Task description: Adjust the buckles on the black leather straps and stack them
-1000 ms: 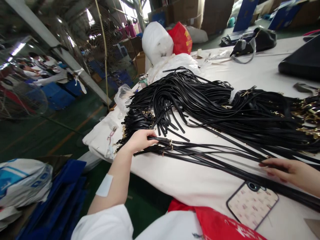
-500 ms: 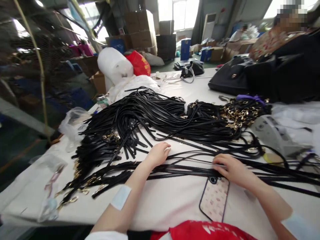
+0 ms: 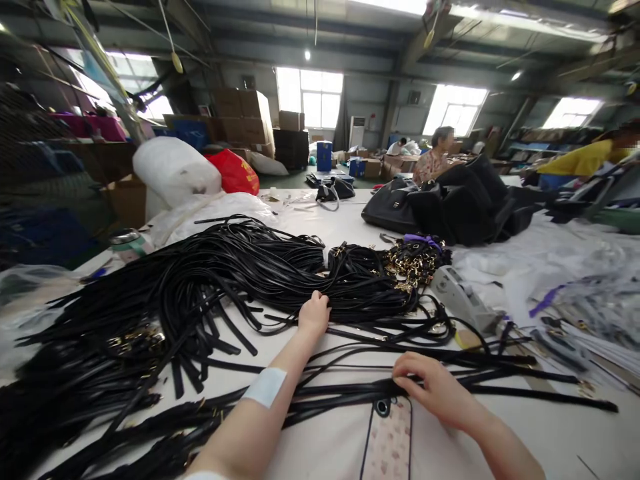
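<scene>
Though long, straps [image 3: 345,391] under right grip [image 3: 436,389]

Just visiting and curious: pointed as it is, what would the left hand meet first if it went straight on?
Probably the pile of black straps just ahead of the left hand; whether they touch is unclear.

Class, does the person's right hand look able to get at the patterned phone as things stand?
Probably yes: the right hand is just beside the phone, whose visible back is mostly uncovered; only the black straps at its camera end might get in the way.
</scene>
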A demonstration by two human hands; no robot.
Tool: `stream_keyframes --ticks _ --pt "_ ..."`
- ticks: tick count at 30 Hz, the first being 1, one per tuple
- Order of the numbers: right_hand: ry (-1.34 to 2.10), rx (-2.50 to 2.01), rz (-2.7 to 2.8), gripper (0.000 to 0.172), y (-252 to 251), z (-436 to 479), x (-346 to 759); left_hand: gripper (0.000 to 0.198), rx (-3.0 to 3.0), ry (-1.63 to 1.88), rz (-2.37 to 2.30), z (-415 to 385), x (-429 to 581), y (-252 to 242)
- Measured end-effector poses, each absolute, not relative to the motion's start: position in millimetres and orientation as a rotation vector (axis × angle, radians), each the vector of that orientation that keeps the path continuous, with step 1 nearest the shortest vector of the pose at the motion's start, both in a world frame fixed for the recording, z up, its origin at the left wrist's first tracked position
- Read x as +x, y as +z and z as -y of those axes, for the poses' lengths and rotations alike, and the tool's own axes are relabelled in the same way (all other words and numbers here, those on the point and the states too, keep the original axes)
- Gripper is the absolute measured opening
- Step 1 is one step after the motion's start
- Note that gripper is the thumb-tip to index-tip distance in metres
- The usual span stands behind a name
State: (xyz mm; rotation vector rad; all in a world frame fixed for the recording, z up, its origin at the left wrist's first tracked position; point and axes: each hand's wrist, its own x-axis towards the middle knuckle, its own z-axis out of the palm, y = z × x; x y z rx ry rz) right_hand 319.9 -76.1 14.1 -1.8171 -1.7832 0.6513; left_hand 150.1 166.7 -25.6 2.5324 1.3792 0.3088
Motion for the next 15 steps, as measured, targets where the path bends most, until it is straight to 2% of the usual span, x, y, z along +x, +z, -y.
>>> stream_keyframes --ticks 8,11,13,15 --pt "0.645 -1.770 1.810 0.022 3 69 316 0.013 2.570 0.325 -1.387 -150 128 -1" --pt "0.333 -1.772 1.781 0.020 5 65 313 0.012 2.630 0.327 -1.215 -126 111 17" --pt "0.055 -1.734 1.794 0.042 10 59 305 0.013 2.654 0.291 -1.000 -102 99 27" --pt "-0.020 -1.643 1.950 0.058 16 52 292 0.014 2.633 0.236 -0.796 -78 87 34"
